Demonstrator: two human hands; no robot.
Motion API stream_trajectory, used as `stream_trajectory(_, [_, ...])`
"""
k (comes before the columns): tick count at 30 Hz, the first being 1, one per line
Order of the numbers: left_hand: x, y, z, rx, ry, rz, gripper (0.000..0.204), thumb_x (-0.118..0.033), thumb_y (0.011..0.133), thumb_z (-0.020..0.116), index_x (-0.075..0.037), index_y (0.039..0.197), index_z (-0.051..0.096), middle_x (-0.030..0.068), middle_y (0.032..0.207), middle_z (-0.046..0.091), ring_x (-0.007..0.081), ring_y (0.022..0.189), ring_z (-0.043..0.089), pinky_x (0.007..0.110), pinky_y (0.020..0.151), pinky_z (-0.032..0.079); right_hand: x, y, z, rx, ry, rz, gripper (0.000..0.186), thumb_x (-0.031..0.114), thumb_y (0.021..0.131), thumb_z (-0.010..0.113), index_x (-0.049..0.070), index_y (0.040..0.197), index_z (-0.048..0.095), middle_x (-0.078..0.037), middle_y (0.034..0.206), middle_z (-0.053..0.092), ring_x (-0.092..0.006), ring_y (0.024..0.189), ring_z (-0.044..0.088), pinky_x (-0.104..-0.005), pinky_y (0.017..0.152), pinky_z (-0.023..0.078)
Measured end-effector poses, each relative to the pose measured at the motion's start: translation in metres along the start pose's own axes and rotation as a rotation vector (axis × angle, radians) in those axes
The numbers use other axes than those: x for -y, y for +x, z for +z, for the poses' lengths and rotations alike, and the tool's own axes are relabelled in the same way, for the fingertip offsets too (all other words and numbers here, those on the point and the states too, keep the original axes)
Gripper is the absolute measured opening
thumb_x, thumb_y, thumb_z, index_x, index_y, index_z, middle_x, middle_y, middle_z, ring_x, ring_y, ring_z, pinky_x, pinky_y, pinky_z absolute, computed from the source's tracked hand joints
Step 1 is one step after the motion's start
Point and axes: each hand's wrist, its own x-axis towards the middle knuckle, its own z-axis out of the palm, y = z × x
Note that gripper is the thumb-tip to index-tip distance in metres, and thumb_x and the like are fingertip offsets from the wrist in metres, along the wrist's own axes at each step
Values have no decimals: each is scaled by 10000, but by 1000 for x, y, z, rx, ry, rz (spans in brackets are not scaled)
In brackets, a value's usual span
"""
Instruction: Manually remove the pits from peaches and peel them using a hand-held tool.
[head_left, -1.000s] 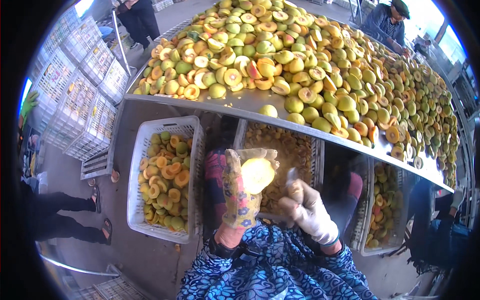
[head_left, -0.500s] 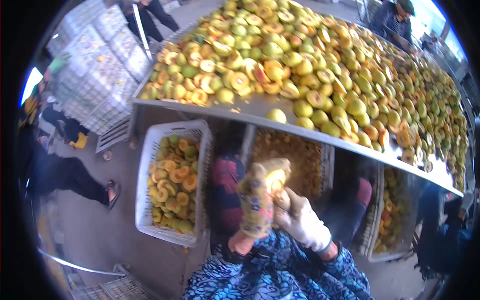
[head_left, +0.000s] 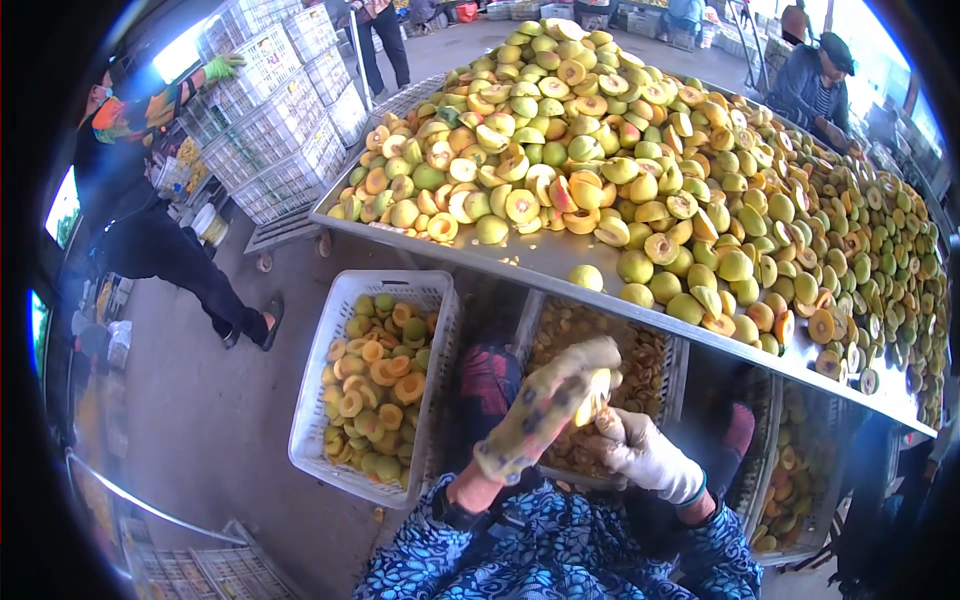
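Observation:
My left hand (head_left: pixel 545 405), in a yellowish patterned glove, is wrapped round a peach half (head_left: pixel 594 398) whose pale orange flesh shows at its fingers. My right hand (head_left: pixel 648 455), in a white glove, is closed right beside the fruit with its fingertips against it. Whatever sits in those fingers is too small and blurred to name. Both hands are over a crate (head_left: pixel 675 375) of brown and orange scraps between my knees. Just beyond, a metal table (head_left: pixel 540 262) bears a large heap of halved peaches (head_left: pixel 600 150) with green-yellow skins.
To my left stands a white crate (head_left: pixel 305 440) of pitted halves; another crate (head_left: pixel 770 490) of fruit is at right. Stacked crates (head_left: pixel 270 110) stand at far left, where a person (head_left: pixel 150 190) reaches to them. Another person (head_left: pixel 810 85) works beyond the table's far right.
My view has shifted, so the table and crates appear lower and further right. My left hand has turned over the peach half, its back now upward. The person at the left has a gloved hand on the crates.

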Motion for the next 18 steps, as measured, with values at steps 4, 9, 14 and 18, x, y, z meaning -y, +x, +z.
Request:
stream_trajectory(4, [13,-5,32,-466,-32,502,641,-531,995,442,57,1230,545,208,1161,636,313,1062,651,392,907,549,18,-6,15,120,-17,-96,283,276,969,567,34,1113,597,10,691,540,-64,528,503,-233,485,417])
stream_trajectory(9, [-21,-6,17,-447,-150,229,536,-422,1038,415,32,942,683,122,888,723,205,787,700,317,740,558,21,5,19,67,-254,-230,267,241,944,597,-5,1049,595,-64,737,594,-144,667,551,-323,630,473])
stream_trajectory(14, [-4,-1,14,-562,-141,168,483,-359,1034,460,25,854,692,111,805,719,179,683,678,274,659,523,9,14,21,52,-252,-264,238,223,955,574,-7,1011,601,-108,740,611,-158,666,552,-338,635,478])
stream_trajectory(18, [37,-6,-5,-582,63,282,415,-328,1031,475,19,942,686,112,838,719,174,701,676,270,672,519,-1,22,22,40,-320,-338,213,179,933,610,-1,1045,591,-87,796,622,-167,687,574,-341,664,493])
